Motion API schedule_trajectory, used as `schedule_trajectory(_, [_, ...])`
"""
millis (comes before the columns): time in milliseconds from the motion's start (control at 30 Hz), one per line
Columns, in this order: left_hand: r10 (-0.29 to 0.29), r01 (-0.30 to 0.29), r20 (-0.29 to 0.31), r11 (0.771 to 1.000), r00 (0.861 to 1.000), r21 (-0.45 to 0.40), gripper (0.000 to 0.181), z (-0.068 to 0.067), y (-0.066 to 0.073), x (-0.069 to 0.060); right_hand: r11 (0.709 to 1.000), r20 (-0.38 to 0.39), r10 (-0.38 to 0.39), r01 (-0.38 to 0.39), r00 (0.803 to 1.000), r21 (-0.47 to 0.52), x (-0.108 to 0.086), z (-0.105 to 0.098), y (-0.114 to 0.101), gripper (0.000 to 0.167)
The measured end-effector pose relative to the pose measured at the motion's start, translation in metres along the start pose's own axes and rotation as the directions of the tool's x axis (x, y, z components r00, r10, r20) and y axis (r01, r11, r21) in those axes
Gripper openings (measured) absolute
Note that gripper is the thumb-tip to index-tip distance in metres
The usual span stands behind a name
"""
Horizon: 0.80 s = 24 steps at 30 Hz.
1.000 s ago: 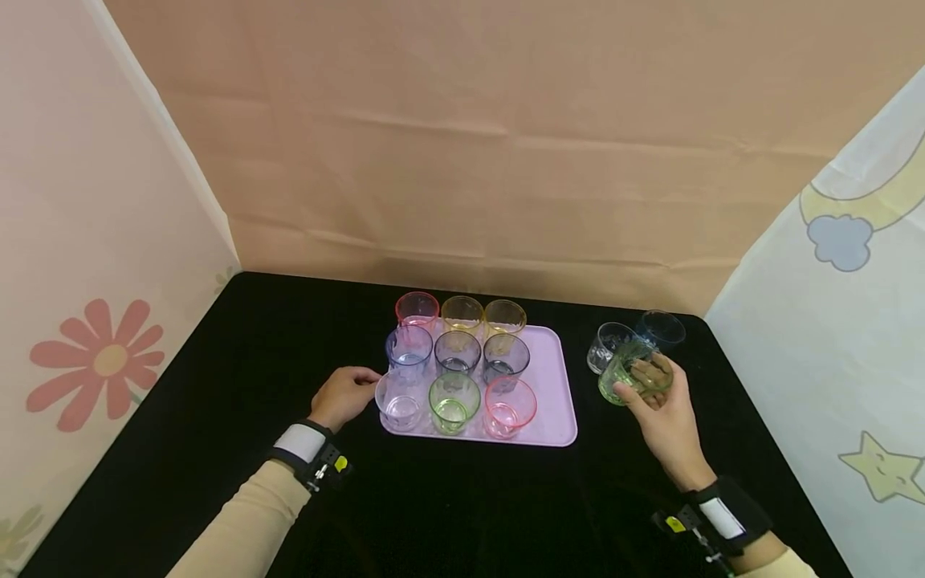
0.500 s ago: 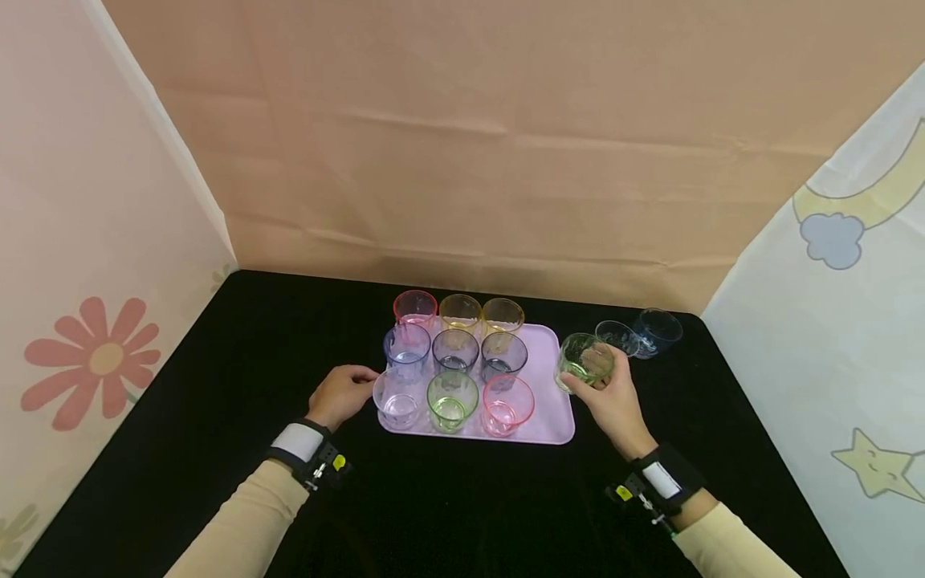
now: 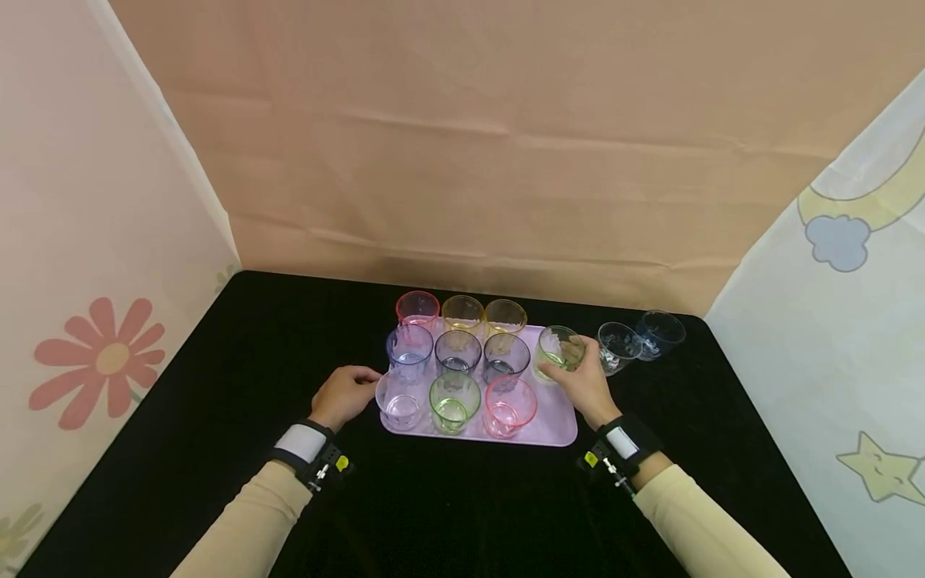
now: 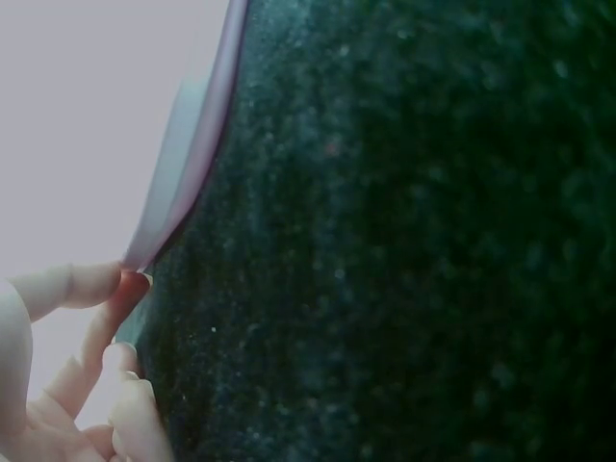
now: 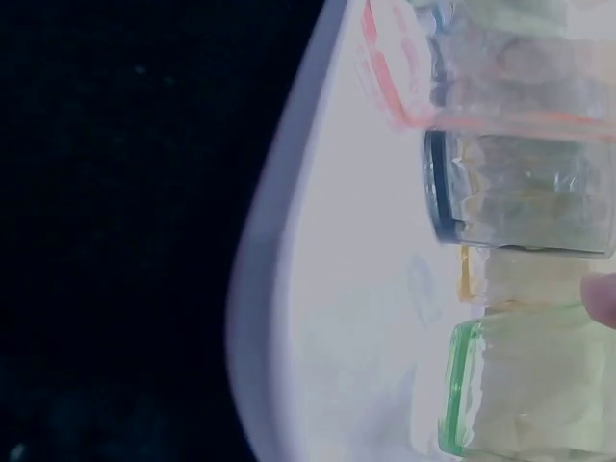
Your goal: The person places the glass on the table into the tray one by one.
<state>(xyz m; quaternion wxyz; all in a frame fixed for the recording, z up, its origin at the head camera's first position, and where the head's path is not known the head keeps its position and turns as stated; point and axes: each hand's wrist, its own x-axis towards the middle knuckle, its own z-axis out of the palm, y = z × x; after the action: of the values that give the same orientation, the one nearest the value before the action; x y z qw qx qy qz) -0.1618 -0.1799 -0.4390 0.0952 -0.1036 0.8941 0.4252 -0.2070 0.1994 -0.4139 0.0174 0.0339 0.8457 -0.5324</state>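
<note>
A pink tray (image 3: 555, 421) lies on the black table, bearing several coloured drinking glasses in rows. My left hand (image 3: 343, 396) is at its left side; in the left wrist view thumb and finger pinch the tray's rim (image 4: 188, 154). At the tray's right part, my right hand (image 3: 588, 387) grips a green glass (image 3: 552, 345) beside a dark grey glass (image 3: 507, 358). One fingertip (image 5: 602, 298) shows against that green glass in the right wrist view. Whether its base touches the tray I cannot tell. Nearer me stand a pink glass (image 3: 510, 408) and another green glass (image 3: 454, 404).
To the right of the tray, a clear glass (image 3: 618, 350) and a dark blue glass (image 3: 661, 335) stand on the black table (image 3: 448, 514). A tan backdrop (image 3: 462, 160) rises behind, with patterned panels on both sides.
My right hand has carried the green glass leftward, from beside the clear and dark blue glasses to the tray's right part. The left hand has stayed at the tray's left edge.
</note>
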Motion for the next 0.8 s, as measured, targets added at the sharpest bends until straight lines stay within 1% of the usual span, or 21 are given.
schedule_trajectory(133, [0.001, -0.001, -0.003, 1.000, 1.000, 0.004, 0.033, 0.001, 0.000, 0.001, 1.000, -0.016, 0.011, -0.011, 1.000, -0.016, 0.007, 0.006, 0.003, 0.084])
schedule_trajectory(333, [0.007, -0.007, -0.017, 1.000, 1.000, 0.003, 0.032, 0.000, 0.000, 0.001, 1.000, -0.053, -0.019, 0.018, 0.998, -0.013, 0.016, 0.012, 0.007, 0.082])
schedule_trajectory(500, [0.007, -0.007, -0.005, 1.000, 1.000, -0.005, 0.034, 0.001, -0.001, 0.001, 1.000, -0.056, -0.021, 0.020, 0.998, -0.024, 0.020, 0.012, 0.008, 0.080])
schedule_trajectory(633, [0.011, -0.011, -0.009, 1.000, 1.000, -0.005, 0.035, 0.001, -0.001, 0.000, 0.999, -0.050, -0.027, 0.026, 0.998, -0.024, 0.023, 0.013, 0.007, 0.079])
schedule_trajectory(800, [0.010, -0.010, -0.009, 1.000, 1.000, -0.001, 0.034, 0.001, -0.001, 0.002, 0.999, -0.040, -0.026, 0.024, 0.999, -0.048, 0.027, 0.013, 0.006, 0.079])
